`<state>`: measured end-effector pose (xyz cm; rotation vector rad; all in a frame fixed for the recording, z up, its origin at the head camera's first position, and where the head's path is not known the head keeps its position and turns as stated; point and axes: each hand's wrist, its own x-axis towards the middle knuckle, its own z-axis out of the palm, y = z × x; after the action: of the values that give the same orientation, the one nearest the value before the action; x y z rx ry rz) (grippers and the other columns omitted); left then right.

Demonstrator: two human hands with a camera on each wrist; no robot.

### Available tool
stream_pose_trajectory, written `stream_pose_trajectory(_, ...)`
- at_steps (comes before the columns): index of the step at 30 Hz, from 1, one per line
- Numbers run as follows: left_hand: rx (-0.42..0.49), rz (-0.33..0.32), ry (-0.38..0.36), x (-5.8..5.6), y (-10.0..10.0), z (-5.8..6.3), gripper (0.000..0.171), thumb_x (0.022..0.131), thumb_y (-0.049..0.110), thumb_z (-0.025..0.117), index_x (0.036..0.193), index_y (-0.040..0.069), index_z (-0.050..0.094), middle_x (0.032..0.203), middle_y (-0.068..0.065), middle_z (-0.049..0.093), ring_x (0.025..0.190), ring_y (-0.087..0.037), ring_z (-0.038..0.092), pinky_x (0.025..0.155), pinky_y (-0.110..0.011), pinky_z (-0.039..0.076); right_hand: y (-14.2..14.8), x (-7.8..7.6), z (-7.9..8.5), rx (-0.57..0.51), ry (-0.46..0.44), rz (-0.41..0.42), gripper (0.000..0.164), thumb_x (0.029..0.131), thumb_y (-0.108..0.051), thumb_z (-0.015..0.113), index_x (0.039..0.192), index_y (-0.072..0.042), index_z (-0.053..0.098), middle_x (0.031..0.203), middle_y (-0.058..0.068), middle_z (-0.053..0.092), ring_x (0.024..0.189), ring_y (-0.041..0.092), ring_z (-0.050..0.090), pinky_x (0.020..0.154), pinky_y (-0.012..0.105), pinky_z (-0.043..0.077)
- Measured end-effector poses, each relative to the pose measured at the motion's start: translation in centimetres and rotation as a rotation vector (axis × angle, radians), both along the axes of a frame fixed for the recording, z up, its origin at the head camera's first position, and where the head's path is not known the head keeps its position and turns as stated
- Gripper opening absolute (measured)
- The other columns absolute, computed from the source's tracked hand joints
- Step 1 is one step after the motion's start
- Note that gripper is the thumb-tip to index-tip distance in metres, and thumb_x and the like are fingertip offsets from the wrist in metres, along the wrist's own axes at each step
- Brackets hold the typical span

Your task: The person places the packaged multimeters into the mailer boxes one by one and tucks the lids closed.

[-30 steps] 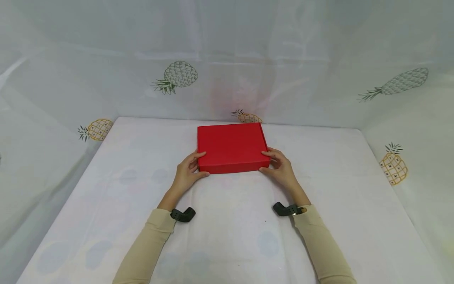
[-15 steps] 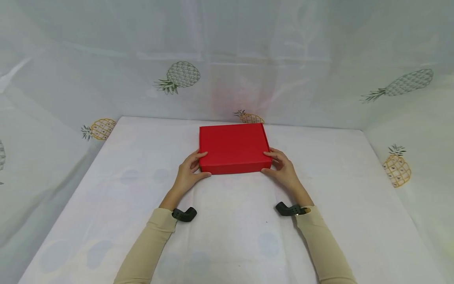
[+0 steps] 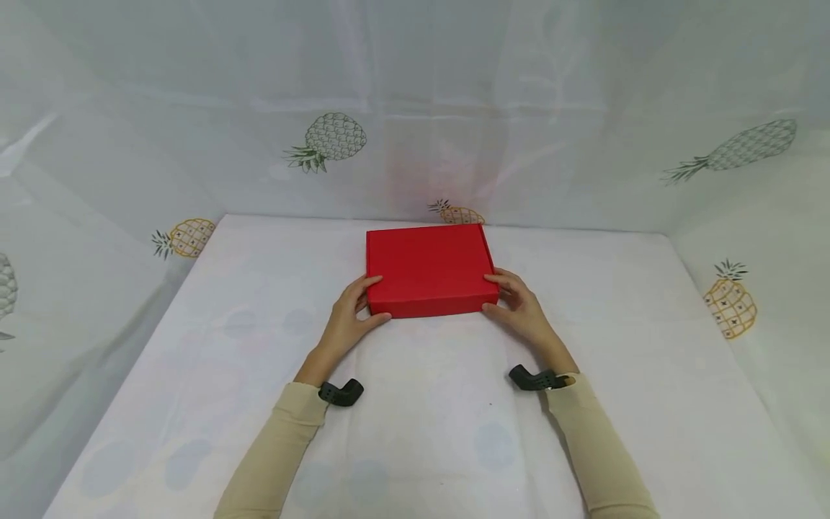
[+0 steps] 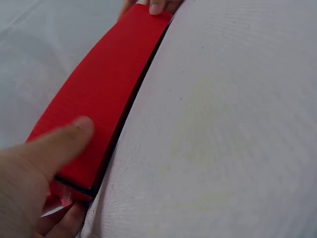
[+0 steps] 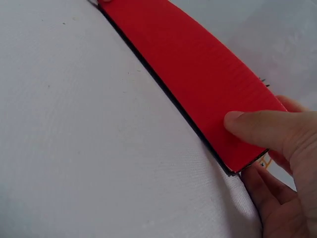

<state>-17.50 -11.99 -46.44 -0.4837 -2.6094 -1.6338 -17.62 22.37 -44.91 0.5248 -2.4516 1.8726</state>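
Observation:
A flat red cardboard box lies closed near the back of the white-covered table. At its front left corner my left hand grips it, index finger over the top edge and thumb on the front side. My right hand holds the front right corner in the same manner. In the left wrist view the thumb lies against the red front wall, with other fingers low at the box's end. The right wrist view has the right thumb on that wall too, and fingers curl by the lower corner.
White cloth covers the table. Behind it hangs a pale sheet printed with pineapples, close to the box's back edge. Similar sheets rise at the left and right sides. Each wrist wears a black strap with a camera mount.
In the head view everything, tabletop included, has shifted slightly to the right. Both hands keep their hold at the box's front corners, and the box stays in the same place on the table.

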Motion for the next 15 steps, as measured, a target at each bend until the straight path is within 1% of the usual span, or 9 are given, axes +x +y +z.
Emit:
stream_pose_trajectory(2,-0.026,0.003,0.0,-0.1,0.0,0.1,0.067,0.087,0.022,0.075,0.145,0.015,0.042,0.154,-0.013,0.032,0.134,-0.031,0.042,0.105,-0.041,0.044,-0.1,-0.1,0.1,0.009,-0.011,-0.015,0.049,0.089,0.005,0.065,0.135,0.007,0.051,0.15,0.023,0.035,0.133,0.039,0.039,0.101,0.017,0.042)
stream_pose_trajectory(4,-0.068,0.018,-0.009,-0.2,0.0,0.2,0.065,0.092,0.03,0.069,0.148,0.017,0.038,0.156,-0.011,0.028,0.139,-0.029,0.036,0.108,-0.045,0.041,-0.2,-0.1,0.3,0.022,-0.017,-0.024,0.045,0.092,0.001,0.062,0.135,0.007,0.051,0.149,0.023,0.036,0.132,0.039,0.041,0.102,0.018,0.042)
stream_pose_trajectory(7,-0.12,0.033,-0.029,-0.3,-0.1,0.3,0.063,0.096,0.039,0.059,0.15,0.02,0.033,0.161,-0.01,0.017,0.146,-0.03,0.019,0.111,-0.057,0.032,-0.6,0.0,0.8,0.023,-0.028,-0.024,0.041,0.094,0.001,0.059,0.134,0.009,0.051,0.149,0.026,0.035,0.133,0.041,0.04,0.099,0.015,0.043)
stream_pose_trajectory(9,-0.147,0.039,-0.038,-0.4,0.0,0.4,0.064,0.096,0.043,0.055,0.151,0.021,0.031,0.163,-0.009,0.01,0.149,-0.028,0.007,0.111,-0.063,0.027,-0.6,-0.3,0.3,0.01,-0.03,-0.016,0.041,0.095,0.0,0.058,0.135,0.009,0.051,0.15,0.025,0.033,0.135,0.042,0.038,0.097,0.012,0.043)
stream_pose_trajectory(11,-0.176,0.044,-0.022,-0.5,0.1,0.6,0.065,0.096,0.044,0.054,0.151,0.02,0.03,0.163,-0.009,0.007,0.15,-0.027,-0.001,0.111,-0.065,0.024,-0.6,-0.6,-0.3,0.0,-0.041,-0.013,0.042,0.096,-0.001,0.057,0.136,0.007,0.05,0.153,0.023,0.03,0.137,0.042,0.035,0.094,0.011,0.044)
stream_pose_trajectory(12,-0.202,0.051,-0.004,-0.6,0.2,0.7,0.067,0.095,0.045,0.054,0.151,0.018,0.029,0.163,-0.009,0.007,0.15,-0.027,-0.002,0.111,-0.065,0.023,-0.6,-0.9,-0.7,0.002,-0.041,-0.018,0.042,0.096,-0.003,0.057,0.137,0.005,0.05,0.154,0.022,0.029,0.138,0.041,0.034,0.095,0.013,0.045)
stream_pose_trajectory(14,-0.263,0.073,0.036,-0.8,0.5,0.9,0.071,0.093,0.047,0.056,0.152,0.016,0.029,0.163,-0.009,0.009,0.15,-0.026,-0.003,0.113,-0.065,0.021,-0.4,-1.3,-1.5,0.013,-0.027,-0.035,0.043,0.097,-0.006,0.058,0.139,0.002,0.05,0.156,0.019,0.027,0.14,0.038,0.03,0.101,0.025,0.046)
stream_pose_trajectory(15,-0.3,0.088,0.059,-0.9,0.7,1.0,0.074,0.092,0.048,0.058,0.152,0.015,0.029,0.163,-0.01,0.01,0.15,-0.027,-0.002,0.113,-0.064,0.02,-0.5,-1.4,-1.4,0.034,-0.022,-0.049,0.044,0.097,-0.007,0.058,0.139,0.001,0.05,0.157,0.018,0.025,0.141,0.037,0.029,0.105,0.032,0.045)
